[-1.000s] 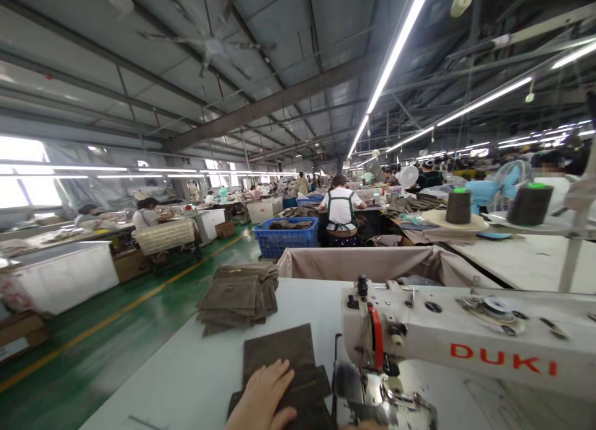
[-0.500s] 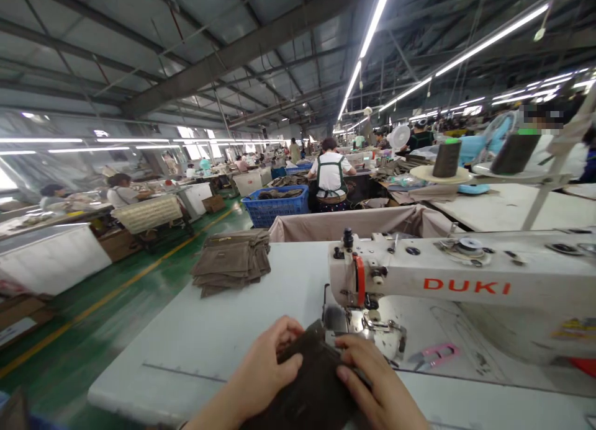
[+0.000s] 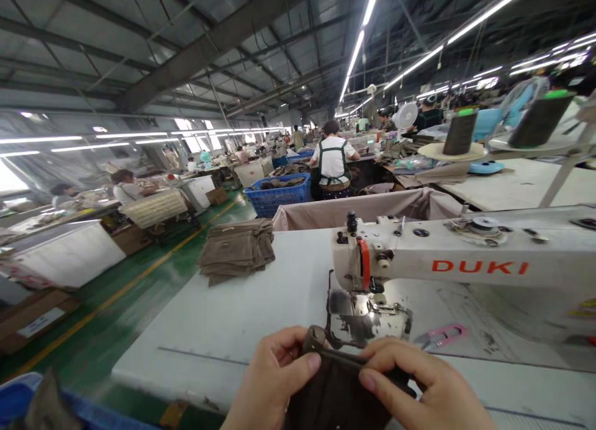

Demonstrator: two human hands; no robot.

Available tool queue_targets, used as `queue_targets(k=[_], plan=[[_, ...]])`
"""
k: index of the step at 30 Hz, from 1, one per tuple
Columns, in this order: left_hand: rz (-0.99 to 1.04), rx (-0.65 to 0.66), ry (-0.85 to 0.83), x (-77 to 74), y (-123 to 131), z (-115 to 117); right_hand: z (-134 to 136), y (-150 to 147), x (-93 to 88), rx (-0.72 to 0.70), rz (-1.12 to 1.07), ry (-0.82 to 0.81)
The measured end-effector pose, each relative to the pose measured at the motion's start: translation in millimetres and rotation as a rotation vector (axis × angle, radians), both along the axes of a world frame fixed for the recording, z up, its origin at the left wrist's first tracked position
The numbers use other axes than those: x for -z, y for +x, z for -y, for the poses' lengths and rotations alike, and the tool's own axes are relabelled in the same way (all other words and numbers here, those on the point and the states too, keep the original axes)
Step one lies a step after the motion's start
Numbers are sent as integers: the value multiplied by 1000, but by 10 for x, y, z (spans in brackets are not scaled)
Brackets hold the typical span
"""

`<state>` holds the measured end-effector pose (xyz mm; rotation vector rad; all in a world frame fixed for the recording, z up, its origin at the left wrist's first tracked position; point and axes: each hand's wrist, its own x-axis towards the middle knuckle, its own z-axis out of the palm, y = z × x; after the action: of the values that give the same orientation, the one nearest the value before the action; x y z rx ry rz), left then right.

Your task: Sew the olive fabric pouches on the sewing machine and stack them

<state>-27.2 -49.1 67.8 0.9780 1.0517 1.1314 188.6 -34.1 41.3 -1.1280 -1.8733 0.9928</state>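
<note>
A dark brown fabric piece (image 3: 338, 389) is gripped at its top edge by both hands, low in the head view, just in front of the sewing machine's presser foot. My left hand (image 3: 272, 377) pinches its left corner with thumb and fingers. My right hand (image 3: 428, 386) pinches the right side of the same edge. The white DUKI sewing machine (image 3: 465, 262) stands directly behind the hands on the white table (image 3: 242, 324). A stack of folded olive-brown fabric pieces (image 3: 237, 250) lies on the table's far left.
Pink thread snips (image 3: 437, 335) lie on the machine bed to the right. A cloth-lined bin (image 3: 363, 210) sits behind the table. A blue crate (image 3: 18, 405) is at lower left on the green floor. Seated workers, a blue basket (image 3: 279, 197) and thread cones (image 3: 459, 132) fill the hall.
The dark fabric has been lifted off the table and pulled toward me, now pinched by both hands at its top edge. The view has tilted down and shifted.
</note>
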Motion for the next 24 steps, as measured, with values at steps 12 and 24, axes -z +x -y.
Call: queue_targets(k=[12, 24], plan=[[30, -106, -28, 35, 78, 24, 1, 28, -22, 42, -6, -58], [-466, 354, -36, -55, -234, -314, 21, -123, 55, -474, -64, -12]])
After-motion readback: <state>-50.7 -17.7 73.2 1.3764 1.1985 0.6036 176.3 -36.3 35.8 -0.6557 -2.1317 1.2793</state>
